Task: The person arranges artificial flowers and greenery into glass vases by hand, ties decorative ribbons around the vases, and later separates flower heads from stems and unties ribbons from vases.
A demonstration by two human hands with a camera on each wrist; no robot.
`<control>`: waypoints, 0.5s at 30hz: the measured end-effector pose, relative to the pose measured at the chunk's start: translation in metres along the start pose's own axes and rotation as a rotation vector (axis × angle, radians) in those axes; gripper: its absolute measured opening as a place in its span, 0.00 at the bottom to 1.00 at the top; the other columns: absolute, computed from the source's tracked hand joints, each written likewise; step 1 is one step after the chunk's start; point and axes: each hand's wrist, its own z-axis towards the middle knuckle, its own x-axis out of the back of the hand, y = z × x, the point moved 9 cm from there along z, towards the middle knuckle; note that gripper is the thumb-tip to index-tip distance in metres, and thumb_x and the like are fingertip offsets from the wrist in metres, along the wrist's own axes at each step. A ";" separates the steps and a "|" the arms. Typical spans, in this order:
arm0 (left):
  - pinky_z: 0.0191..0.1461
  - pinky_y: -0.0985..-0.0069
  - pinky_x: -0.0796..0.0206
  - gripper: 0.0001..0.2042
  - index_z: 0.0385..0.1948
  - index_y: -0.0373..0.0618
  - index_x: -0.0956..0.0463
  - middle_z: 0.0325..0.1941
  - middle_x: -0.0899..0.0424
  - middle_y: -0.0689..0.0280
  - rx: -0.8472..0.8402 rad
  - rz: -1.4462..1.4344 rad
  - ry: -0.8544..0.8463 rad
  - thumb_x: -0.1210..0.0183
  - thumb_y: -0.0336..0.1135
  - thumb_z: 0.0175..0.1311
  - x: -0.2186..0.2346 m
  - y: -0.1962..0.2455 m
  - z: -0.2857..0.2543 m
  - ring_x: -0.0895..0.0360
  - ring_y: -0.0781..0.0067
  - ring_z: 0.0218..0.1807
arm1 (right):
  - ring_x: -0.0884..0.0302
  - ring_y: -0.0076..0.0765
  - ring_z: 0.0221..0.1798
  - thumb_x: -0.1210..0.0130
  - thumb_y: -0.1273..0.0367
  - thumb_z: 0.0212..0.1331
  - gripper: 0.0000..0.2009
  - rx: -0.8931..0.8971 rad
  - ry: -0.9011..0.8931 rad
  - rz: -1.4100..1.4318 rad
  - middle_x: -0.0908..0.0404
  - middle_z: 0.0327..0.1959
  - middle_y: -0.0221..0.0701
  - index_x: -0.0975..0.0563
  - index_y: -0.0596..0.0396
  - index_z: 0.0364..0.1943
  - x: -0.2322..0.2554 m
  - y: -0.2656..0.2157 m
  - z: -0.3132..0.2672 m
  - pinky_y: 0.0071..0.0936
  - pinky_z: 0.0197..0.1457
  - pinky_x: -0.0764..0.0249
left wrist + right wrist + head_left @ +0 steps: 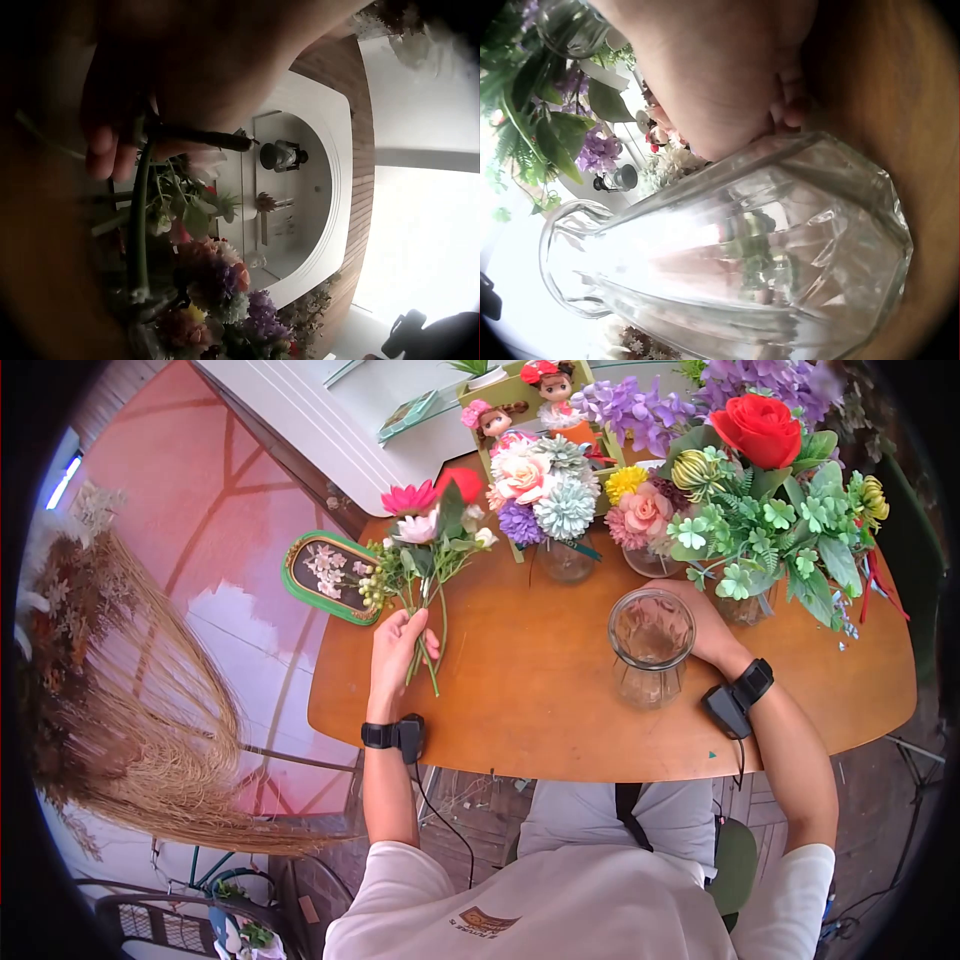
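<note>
My left hand (395,645) pinches a small bunch of flowers (425,535) by its green stems, above the table's left part. Pink, red and white heads lean away from me, and the cut ends stick out below the fingers. In the left wrist view a thick green stem (138,225) runs down from the hand. A clear faceted glass vase (650,635) stands upright on the table, no flowers in it. My right hand (690,622) rests right behind the vase, fingers loosely bent, partly hidden by the glass (765,247).
A green-framed oval picture (335,575) lies left of the bunch. Along the back stand filled vases: a pastel bouquet (540,490), a pink and yellow one (645,510), and a large leafy one with a red rose (757,432). Two dolls (550,390) sit behind. Dried stalks (170,690) hang at far left.
</note>
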 end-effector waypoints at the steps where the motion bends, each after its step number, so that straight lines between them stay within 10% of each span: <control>1: 0.25 0.82 0.36 0.12 0.36 0.43 0.26 0.24 0.19 0.67 0.006 -0.002 0.008 0.43 0.42 0.75 -0.001 -0.001 -0.004 0.21 0.79 0.25 | 0.21 0.23 0.38 0.39 0.60 0.67 0.14 0.025 -0.003 -0.001 0.15 0.36 0.28 0.17 0.58 0.42 0.000 -0.002 0.000 0.25 0.45 0.26; 15: 0.38 0.85 0.38 0.17 0.51 0.37 0.17 0.31 0.22 0.75 -0.124 -0.012 0.315 0.44 0.42 0.76 0.039 -0.022 -0.027 0.30 0.85 0.32 | 0.18 0.30 0.42 0.43 0.63 0.68 0.13 0.174 -0.003 -0.021 0.14 0.39 0.34 0.18 0.61 0.42 0.002 -0.009 0.000 0.27 0.49 0.25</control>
